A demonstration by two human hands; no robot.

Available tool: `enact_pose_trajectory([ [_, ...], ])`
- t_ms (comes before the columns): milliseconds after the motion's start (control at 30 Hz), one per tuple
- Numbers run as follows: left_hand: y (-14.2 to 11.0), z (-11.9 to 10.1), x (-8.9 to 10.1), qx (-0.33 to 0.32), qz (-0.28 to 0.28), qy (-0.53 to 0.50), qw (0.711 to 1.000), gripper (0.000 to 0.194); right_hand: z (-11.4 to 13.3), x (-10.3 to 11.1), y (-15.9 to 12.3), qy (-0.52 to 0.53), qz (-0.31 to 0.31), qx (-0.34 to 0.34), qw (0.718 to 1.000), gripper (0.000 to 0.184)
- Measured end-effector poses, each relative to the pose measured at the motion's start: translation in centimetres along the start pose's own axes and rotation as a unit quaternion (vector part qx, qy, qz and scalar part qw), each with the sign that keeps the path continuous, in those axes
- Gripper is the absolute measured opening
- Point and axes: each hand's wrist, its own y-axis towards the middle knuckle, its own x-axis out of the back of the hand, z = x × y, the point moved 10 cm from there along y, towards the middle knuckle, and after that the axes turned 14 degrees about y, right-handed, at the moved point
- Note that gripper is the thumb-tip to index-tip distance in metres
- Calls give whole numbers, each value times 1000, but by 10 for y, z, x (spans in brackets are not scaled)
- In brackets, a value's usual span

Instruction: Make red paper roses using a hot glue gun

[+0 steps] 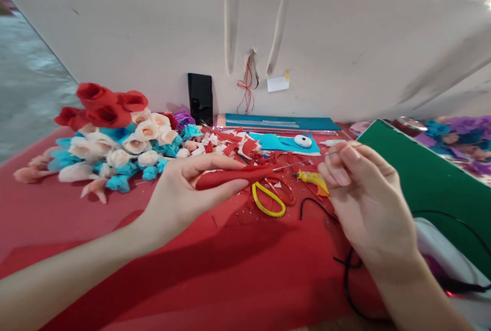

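Observation:
My left hand point(187, 188) pinches a rolled red crepe paper flower point(222, 177) between thumb and fingers, its wide end toward the palm. A thin wire point(293, 165) sticks out of the flower's narrow end and runs toward my right hand point(368, 188). The thumb and fingertips of that hand are closed on the wire's far part. Below the flower lie scissors with yellow handles point(268, 208), partly covered by it. A yellow glue gun point(312, 177) rests close to the right hand, which hides part of it.
Finished paper flowers point(123, 141) are heaped at the left. Red and white paper scraps point(233, 144) litter the middle. A black phone point(200, 98) leans against the wall. To the right are a green board point(429, 182) and a black cord point(347, 285). Red paper point(230, 274) lies in front.

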Motion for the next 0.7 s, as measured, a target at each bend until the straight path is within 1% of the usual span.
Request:
enact_pose_trajectory([
  [133, 2, 5, 4, 6, -22, 24, 999, 13, 10, 11, 12, -24, -19, 12, 999, 10],
  [233, 6, 13, 3, 27, -22, 30, 999, 16, 15, 26, 25, -35, -39, 17, 998, 14],
  [300, 8, 15, 2, 29, -22, 34, 999, 16, 19, 36, 33, -95, -48, 45, 993, 11],
  [367, 10, 15, 1, 22, -21, 39, 999, 15, 19, 41, 40, -200, -39, 76, 976, 6],
  [433, 11, 15, -1, 19, -17, 43, 999, 14, 6, 45, 45, -275, -18, 73, 959, 11],
  [500, 11, 15, -2, 21, -12, 49, 998, 14, -13, 50, 49, -320, -1, 52, 946, 15],
  [567, 11, 17, -4, 29, -9, 58, 998, 15, -28, 57, 52, -367, 4, 47, 929, 18],
  [667, 10, 22, -5, 46, -7, 67, 997, 16, -40, 64, 56, -417, 1, 58, 907, 27],
  [700, 10, 24, -6, 55, -3, 64, 996, 16, -43, 65, 57, -425, 3, 58, 904, 24],
])
